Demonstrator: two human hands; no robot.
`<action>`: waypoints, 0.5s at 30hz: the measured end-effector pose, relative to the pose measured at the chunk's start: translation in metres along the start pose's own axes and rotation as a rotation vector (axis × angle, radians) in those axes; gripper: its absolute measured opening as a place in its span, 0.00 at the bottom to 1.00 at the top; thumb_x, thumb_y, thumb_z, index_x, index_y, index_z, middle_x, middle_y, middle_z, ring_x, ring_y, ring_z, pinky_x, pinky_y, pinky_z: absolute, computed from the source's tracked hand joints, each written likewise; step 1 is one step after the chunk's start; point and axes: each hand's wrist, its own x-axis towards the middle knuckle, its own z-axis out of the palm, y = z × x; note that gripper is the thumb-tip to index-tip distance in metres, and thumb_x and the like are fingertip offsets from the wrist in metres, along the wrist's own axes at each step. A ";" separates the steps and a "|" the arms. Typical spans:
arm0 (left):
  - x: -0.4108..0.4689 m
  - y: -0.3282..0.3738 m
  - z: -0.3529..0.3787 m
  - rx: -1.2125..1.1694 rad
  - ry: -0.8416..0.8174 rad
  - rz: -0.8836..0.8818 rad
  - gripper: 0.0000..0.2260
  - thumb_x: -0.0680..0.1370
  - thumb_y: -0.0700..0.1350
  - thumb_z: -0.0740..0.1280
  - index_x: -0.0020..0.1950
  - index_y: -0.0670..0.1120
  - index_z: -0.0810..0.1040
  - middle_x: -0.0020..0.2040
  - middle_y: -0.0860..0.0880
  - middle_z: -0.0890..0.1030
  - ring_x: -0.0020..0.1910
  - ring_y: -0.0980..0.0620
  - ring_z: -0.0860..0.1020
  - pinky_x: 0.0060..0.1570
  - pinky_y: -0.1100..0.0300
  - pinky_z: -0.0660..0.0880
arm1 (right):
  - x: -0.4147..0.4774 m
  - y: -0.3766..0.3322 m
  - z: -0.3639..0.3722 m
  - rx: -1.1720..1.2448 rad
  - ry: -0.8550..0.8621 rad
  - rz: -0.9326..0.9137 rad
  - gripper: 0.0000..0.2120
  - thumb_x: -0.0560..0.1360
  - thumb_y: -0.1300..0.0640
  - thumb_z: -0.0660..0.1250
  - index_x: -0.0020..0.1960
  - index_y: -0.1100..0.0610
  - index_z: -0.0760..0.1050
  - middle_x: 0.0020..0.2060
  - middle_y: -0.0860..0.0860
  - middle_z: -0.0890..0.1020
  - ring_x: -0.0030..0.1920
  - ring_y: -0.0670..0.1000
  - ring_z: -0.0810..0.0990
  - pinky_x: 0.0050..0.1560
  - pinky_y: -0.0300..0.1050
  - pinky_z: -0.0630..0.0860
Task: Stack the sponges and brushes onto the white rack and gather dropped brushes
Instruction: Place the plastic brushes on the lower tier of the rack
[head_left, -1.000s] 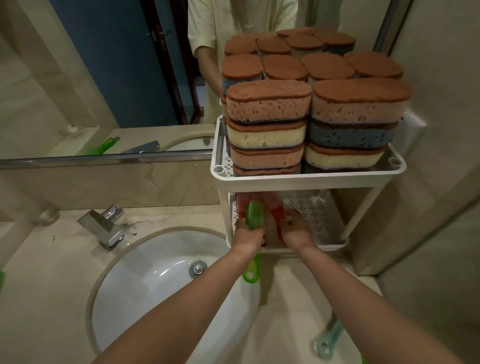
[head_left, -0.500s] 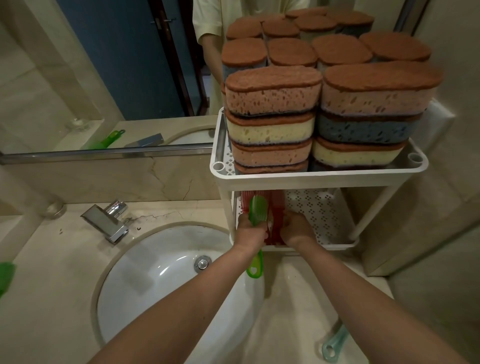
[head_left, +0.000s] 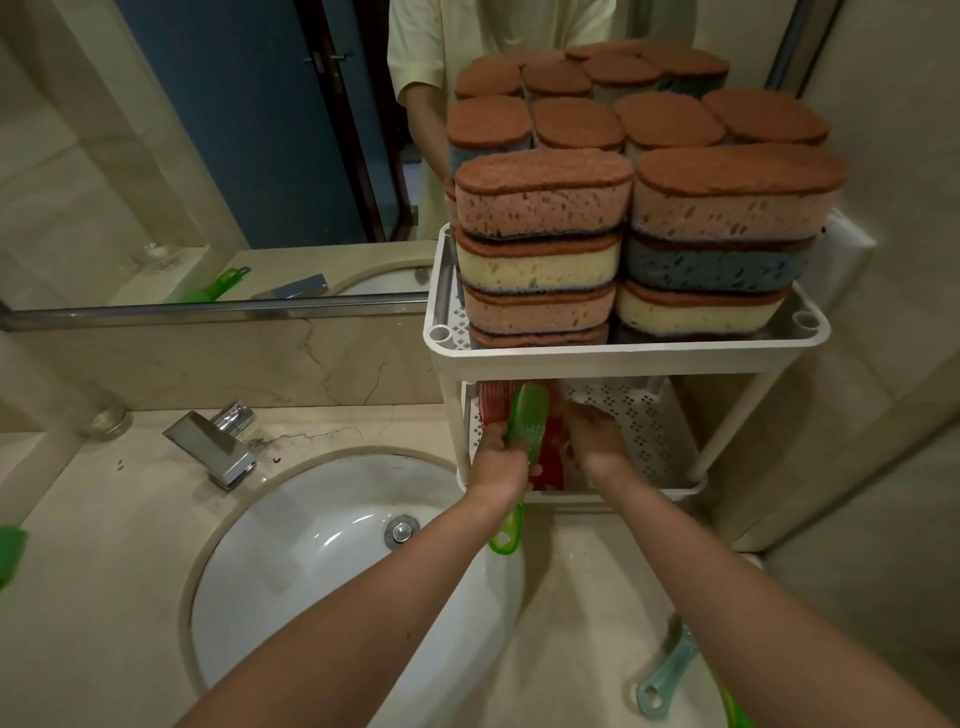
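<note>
1 see-thru green brush (head_left: 525, 422), L hand (head_left: 500, 465)

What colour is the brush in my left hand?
The brush is green, seen best in the head view.

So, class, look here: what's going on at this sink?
A person is loading a white rack beside the sink. Its top is packed with stacked sponges. At the lower shelf the left hand grips a green brush, beside red brushes that the right hand touches; that hand's grip is hidden. A teal brush lies on the counter, not yet gathered.
</note>
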 end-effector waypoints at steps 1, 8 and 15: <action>-0.002 0.002 0.002 0.013 0.003 0.018 0.11 0.81 0.39 0.55 0.61 0.47 0.71 0.46 0.47 0.79 0.33 0.53 0.79 0.32 0.60 0.75 | -0.003 -0.006 -0.003 0.117 -0.029 0.087 0.23 0.80 0.46 0.59 0.34 0.59 0.76 0.25 0.53 0.77 0.22 0.50 0.73 0.25 0.38 0.68; -0.012 0.015 0.006 0.047 0.006 0.226 0.12 0.79 0.41 0.62 0.60 0.50 0.77 0.42 0.51 0.80 0.41 0.51 0.79 0.40 0.61 0.74 | -0.023 -0.026 -0.021 0.399 -0.122 0.144 0.19 0.76 0.43 0.65 0.35 0.56 0.72 0.19 0.50 0.66 0.18 0.49 0.63 0.20 0.36 0.58; -0.013 0.019 0.001 0.314 0.171 0.413 0.11 0.76 0.41 0.67 0.57 0.50 0.82 0.56 0.42 0.79 0.56 0.43 0.76 0.59 0.52 0.73 | -0.037 -0.030 -0.032 0.698 -0.156 0.205 0.26 0.79 0.38 0.51 0.38 0.56 0.74 0.21 0.51 0.71 0.18 0.47 0.64 0.18 0.33 0.54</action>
